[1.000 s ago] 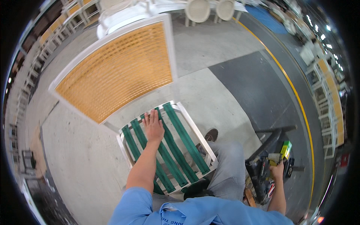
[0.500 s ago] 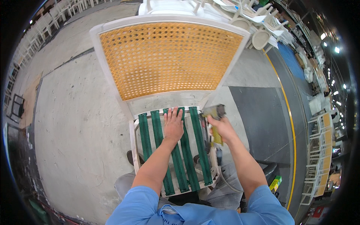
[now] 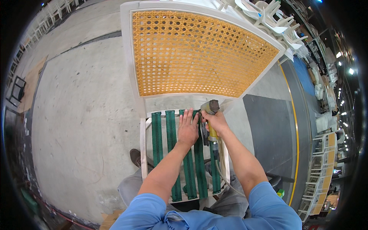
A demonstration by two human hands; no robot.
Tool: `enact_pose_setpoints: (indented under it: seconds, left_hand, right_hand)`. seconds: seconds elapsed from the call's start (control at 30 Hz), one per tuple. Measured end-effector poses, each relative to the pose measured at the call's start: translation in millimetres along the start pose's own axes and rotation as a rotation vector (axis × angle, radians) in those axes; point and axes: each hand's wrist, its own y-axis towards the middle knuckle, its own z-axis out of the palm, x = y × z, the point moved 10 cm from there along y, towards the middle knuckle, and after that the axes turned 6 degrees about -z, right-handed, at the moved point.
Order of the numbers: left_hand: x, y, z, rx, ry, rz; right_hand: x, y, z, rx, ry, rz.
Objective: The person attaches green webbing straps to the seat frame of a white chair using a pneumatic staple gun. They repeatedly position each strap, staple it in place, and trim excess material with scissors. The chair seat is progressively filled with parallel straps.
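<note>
Cane panel: white-framed chair back (image 3: 199,53) with orange woven mesh, standing on the concrete floor (image 3: 80,115) just beyond the seat.
Seat frame: white frame (image 3: 143,149) strung with green webbing straps (image 3: 171,153), resting over the person's lap.
Left hand: left hand (image 3: 188,128) spread open, palm flat on the straps near the far rail (pressing, grasping nothing).
Right hand: right hand (image 3: 217,122) clenched around the yellow power tool (image 3: 211,115), its head at the frame's far right corner.
Hose: grey line (image 3: 220,174) trailing from the tool's handle toward the person.

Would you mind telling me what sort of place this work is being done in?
Probably a furniture workshop or factory floor: bare concrete floor, stacks of white chairs at the back, and a cane panel standing by the green-strapped frame.
</note>
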Motion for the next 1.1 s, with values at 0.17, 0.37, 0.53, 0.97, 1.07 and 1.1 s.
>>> enact_pose_setpoints:
  seconds: [0.17,0.37,0.53,0.97,1.07,1.1]
  left_hand:
    - [9.8,-3.2,-15.1,-0.12,-0.192,-0.028]
    - [15.2,-3.1,-15.2,-0.149,-0.21,-0.084]
    - [21.3,-3.8,-10.8,-0.143,-0.195,-0.089]
    - [21.3,-4.8,-10.1,-0.141,-0.172,-0.085]
    - [21.6,-4.3,-13.8,-0.168,-0.162,-0.076]
    - [21.5,-4.8,-13.3,-0.154,-0.173,-0.081]
  right_hand:
    - [3.9,-3.8,4.8,0.0,0.032,0.006]
    - [5.9,-2.6,9.1,0.002,0.023,-0.027]
    - [5.3,-4.2,12.4,-0.031,0.052,-0.017]
    - [4.4,-11.8,22.0,-0.006,0.012,-0.016]
    - [2.7,-11.1,22.0,-0.019,-0.004,-0.028]
    - [2.0,-12.1,20.3,-0.032,0.004,-0.029]
